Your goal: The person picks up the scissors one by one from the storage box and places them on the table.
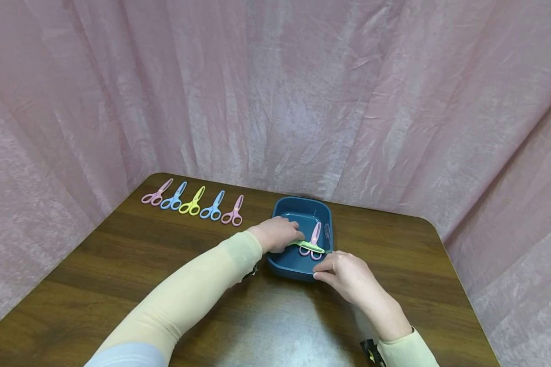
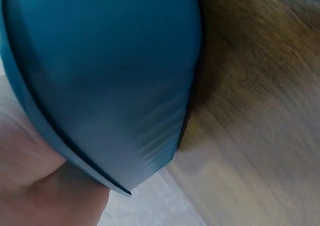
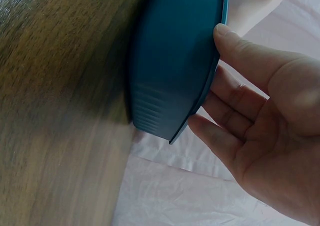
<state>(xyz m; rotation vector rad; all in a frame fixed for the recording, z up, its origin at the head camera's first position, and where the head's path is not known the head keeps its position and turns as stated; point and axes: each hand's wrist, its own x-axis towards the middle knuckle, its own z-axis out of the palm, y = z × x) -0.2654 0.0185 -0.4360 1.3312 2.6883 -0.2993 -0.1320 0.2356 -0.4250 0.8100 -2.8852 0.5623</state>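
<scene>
A dark teal plastic bin [image 1: 298, 204] stands on the table, with pink scissors [image 1: 316, 233] inside. My left hand [image 1: 277, 233] reaches in over the bin's left side. It grips light green scissors [image 1: 312, 247] by the handle end, which the fingers hide. Their blade points right and crosses over the pink handles. At the near right corner, my right hand [image 1: 344, 272] pinches the bin's rim; in the right wrist view its thumb [image 3: 235, 43] presses the rim from outside. The left wrist view shows mostly the bin's outer wall [image 2: 110, 75] and part of the left hand [image 2: 35, 161].
Several scissors lie in a slanted row at the far left of the table: pink [image 1: 153, 198], blue [image 1: 172, 201], yellow [image 1: 191, 206], another blue [image 1: 212, 210] and another pink [image 1: 233, 216]. A pink curtain [image 1: 303, 102] hangs around the brown wooden table [image 1: 385, 239].
</scene>
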